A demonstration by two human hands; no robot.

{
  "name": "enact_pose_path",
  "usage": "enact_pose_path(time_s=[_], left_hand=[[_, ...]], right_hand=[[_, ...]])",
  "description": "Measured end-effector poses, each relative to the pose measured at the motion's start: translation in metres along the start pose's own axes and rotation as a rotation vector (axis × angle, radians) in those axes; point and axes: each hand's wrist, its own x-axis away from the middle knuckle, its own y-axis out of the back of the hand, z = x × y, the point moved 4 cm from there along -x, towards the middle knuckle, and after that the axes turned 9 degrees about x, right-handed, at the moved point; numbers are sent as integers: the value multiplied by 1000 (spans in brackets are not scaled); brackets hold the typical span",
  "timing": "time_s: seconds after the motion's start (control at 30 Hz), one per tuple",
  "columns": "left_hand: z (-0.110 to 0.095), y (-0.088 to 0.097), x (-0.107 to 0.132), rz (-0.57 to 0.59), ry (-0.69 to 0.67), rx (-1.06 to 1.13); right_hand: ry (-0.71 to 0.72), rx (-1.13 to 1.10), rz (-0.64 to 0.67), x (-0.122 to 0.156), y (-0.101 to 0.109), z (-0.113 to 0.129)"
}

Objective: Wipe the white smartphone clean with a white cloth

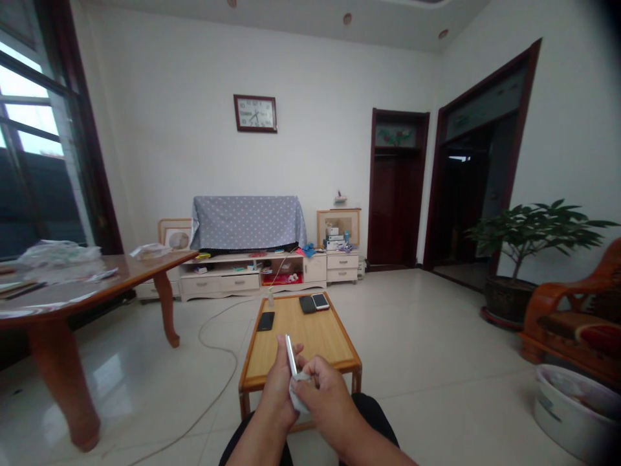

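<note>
My left hand [277,385] grips a smartphone [291,355], held edge-on above the near end of the low wooden table [315,333]. Pinched in my right hand [330,393] is a white wipe or tissue [297,395], pressed against the phone's lower part. The phone's faces are mostly turned away from view, and my fingers cover its lower end. Farther along the tabletop lie a dark flat phone [265,321], a white-framed phone [320,301] beside a black case or cover [307,305], and a small clear bottle [270,298].
A larger wooden table [121,268] with plastic bags stands left. A cable [228,349] runs across the floor. Against the far wall is a low cabinet [237,283] bearing a cloth-covered object [247,220]. Right are a potted plant [517,259], a wooden chair [553,294] and a white tub [567,414].
</note>
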Motion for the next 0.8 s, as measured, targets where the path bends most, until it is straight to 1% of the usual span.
enact_pose_path(time_s=[0.07, 0.13, 0.27, 0.33, 0.4, 0.53, 0.6, 0.8], left_hand=[[0, -2, 2, -7, -11, -9], [-3, -2, 3, -16, -36, -11], [-12, 2, 0, -32, -106, 4], [-13, 4, -1, -35, -126, -1], [-9, 4, -1, -24, -130, -16], [1, -1, 1, 19, -118, -43], [1, -3, 1, 28, -119, -47], [-8, 1, -4, 22, -123, -52]], right_hand=[[-5, -4, -28, -7, 4, 0], [-40, -70, 1, -6, 4, -4], [-77, -227, 115, 13, -4, -19], [-90, -254, 139, 20, -5, -23], [-100, -249, 129, 19, -3, -22], [-97, -221, 52, 2, 6, -8], [-98, -213, 31, -3, 8, -5], [-86, -250, 141, 14, -3, -16]])
